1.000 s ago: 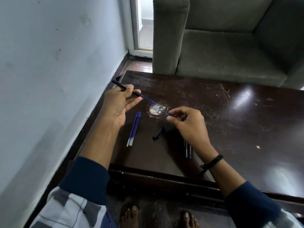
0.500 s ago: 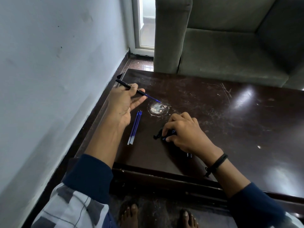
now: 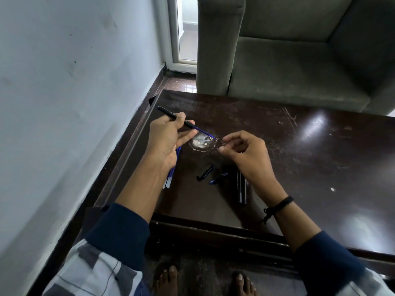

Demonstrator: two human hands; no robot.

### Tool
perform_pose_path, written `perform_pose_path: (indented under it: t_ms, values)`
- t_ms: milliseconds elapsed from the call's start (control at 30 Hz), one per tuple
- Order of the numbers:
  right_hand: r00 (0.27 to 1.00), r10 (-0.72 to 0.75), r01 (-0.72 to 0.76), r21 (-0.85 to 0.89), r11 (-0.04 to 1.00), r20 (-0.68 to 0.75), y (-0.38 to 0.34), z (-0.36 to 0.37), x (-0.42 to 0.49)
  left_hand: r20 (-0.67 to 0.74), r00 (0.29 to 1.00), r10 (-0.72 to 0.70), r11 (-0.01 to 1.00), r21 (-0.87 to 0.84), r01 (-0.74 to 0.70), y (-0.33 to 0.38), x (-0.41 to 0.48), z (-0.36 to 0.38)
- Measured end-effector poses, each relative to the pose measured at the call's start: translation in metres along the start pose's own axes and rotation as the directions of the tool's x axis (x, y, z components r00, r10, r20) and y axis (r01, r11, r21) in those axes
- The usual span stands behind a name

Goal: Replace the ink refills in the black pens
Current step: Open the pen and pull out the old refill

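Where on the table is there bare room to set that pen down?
Bare: the table right of the right hand, out to its edge, and the far strip before the sofa. Crowded: between the arms, where spare refills, cap, blue-tipped piece and black pens lie.

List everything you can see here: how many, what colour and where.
table: one, dark brown, scratched
sofa: one, grey-green, behind the table
pen barrel: one, black, gripped in the left hand
refill: one, blue, sticking out of that barrel
spare refills: a few, blue, on the table, partly under the left wrist
cap: one, black, mid-table
small pen piece: one, blue-black, beside the cap
pens: at least two, black, on the table under the right wrist
wristband: one, black, right wrist
feet: two, bare, on the floor
left hand: one, grips the barrel
right hand: one, fingers curled near the refill's tip, contact unclear
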State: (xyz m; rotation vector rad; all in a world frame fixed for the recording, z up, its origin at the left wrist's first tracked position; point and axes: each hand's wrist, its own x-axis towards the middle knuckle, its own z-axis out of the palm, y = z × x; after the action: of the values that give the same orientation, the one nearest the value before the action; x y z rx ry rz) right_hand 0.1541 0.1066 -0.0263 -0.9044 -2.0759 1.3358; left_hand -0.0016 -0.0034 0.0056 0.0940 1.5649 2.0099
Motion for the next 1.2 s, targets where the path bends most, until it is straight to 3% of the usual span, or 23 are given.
perform_pose_path:
  t_ms: [333,567,733,933,1200]
  values:
    - [0.998,-0.058,0.060,0.115,0.992,-0.021,-0.002,0.009,-0.005,0.055,0.997,-0.048,0.999,0.024,0.047,-0.008,-0.007,0.008]
    - [0.999,-0.038,0.046,0.310,0.950,-0.032,-0.007,0.010,-0.007,0.045,0.995,-0.090,0.994,-0.052,0.093,-0.008,-0.006,0.006]
    - [0.998,0.054,-0.038,0.402,0.915,-0.027,-0.006,0.008,-0.007,0.032,0.993,-0.110,0.986,-0.125,0.113,-0.006,-0.004,0.001]
    - [0.984,0.179,-0.138,0.581,0.802,-0.013,-0.006,0.003,-0.005,0.001,0.994,-0.111,0.976,-0.189,0.109,-0.002,-0.002,-0.003]
    - [0.967,0.242,-0.206,0.790,0.577,0.075,-0.011,0.005,-0.006,0.023,0.992,-0.127,0.970,-0.204,0.129,-0.007,-0.005,0.002]
